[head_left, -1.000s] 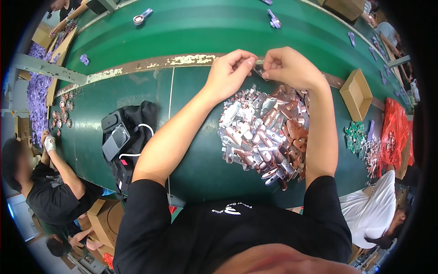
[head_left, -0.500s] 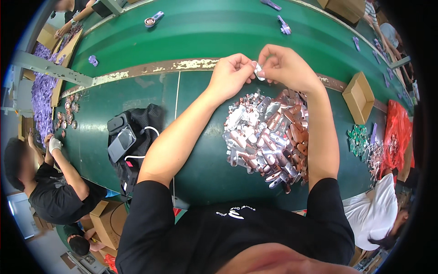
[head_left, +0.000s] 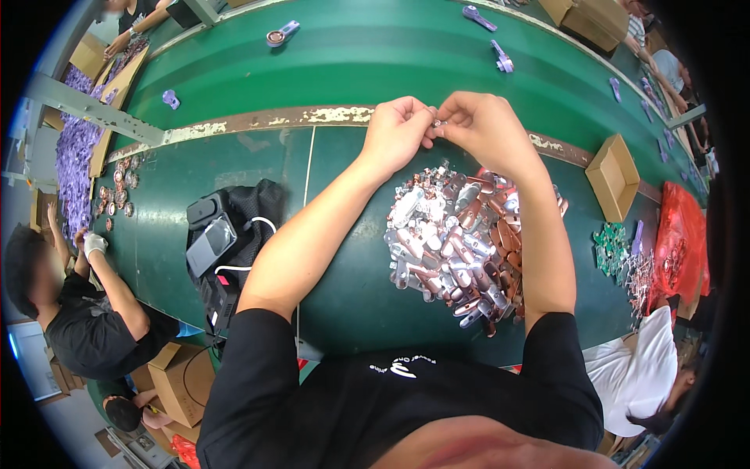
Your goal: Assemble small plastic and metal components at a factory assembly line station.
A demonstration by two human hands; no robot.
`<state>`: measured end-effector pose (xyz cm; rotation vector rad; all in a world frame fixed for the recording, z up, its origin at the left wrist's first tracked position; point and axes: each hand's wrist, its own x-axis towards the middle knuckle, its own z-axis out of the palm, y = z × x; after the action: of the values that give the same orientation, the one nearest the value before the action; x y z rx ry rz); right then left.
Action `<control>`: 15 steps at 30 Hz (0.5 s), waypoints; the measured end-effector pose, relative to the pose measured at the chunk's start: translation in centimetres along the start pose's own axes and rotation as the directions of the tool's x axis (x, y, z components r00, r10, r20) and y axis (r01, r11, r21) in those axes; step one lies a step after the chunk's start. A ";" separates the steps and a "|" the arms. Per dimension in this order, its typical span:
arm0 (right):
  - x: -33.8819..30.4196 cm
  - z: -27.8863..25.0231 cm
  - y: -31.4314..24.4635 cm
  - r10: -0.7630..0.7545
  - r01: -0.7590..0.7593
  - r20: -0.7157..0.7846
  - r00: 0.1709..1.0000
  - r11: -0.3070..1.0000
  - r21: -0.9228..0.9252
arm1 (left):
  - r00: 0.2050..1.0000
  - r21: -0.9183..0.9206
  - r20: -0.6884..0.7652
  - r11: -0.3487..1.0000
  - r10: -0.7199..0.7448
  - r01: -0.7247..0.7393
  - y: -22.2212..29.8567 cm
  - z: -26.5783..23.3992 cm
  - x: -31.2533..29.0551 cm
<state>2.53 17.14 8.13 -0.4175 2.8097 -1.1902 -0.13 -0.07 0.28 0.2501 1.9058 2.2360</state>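
My left hand (head_left: 397, 134) and my right hand (head_left: 486, 131) meet over the near edge of the green conveyor belt, both with fingertips pinched together. Between them is a small shiny silvery piece (head_left: 437, 123), mostly hidden by the fingers, so its exact kind does not show. Below the hands, on the dark green table, lies a heap of glossy silver and copper-brown oval shell parts (head_left: 461, 254). Smaller clear and silvery bits (head_left: 410, 205) are mixed in at the heap's upper left. My right forearm passes over the heap's right side.
A black bag (head_left: 258, 207) with a phone (head_left: 211, 242) and white cable lies left. Right are an open cardboard box (head_left: 613, 178), green circuit boards (head_left: 609, 248) and a red plastic bag (head_left: 680, 234). Purple handheld parts (head_left: 502, 59) ride the belt (head_left: 375, 62). Co-workers sit at both sides.
Both hands stay together, and the silvery piece, plainer before, is now more covered by my fingers. My right wrist has dropped slightly. The purple parts appear shifted right and down in the view.
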 end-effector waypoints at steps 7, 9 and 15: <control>0.4 0.3 1.3 -0.004 0.004 -0.010 1.000 0.999 0.041 | 0.997 -0.025 0.070 0.999 0.042 -0.040 -0.4 0.0 -0.1; 0.5 0.0 1.8 -0.034 0.031 0.023 0.999 0.995 0.093 | 0.996 -0.009 0.058 0.998 0.066 -0.066 -0.6 0.2 -0.3; 0.6 -1.9 2.2 0.021 -0.031 0.029 0.999 0.907 0.421 | 0.995 -0.009 0.026 0.995 0.097 -0.096 -0.8 0.1 -0.1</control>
<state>1.19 19.79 7.89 -0.3537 2.4251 -1.7147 0.00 0.10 -0.46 0.3764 1.9104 2.2882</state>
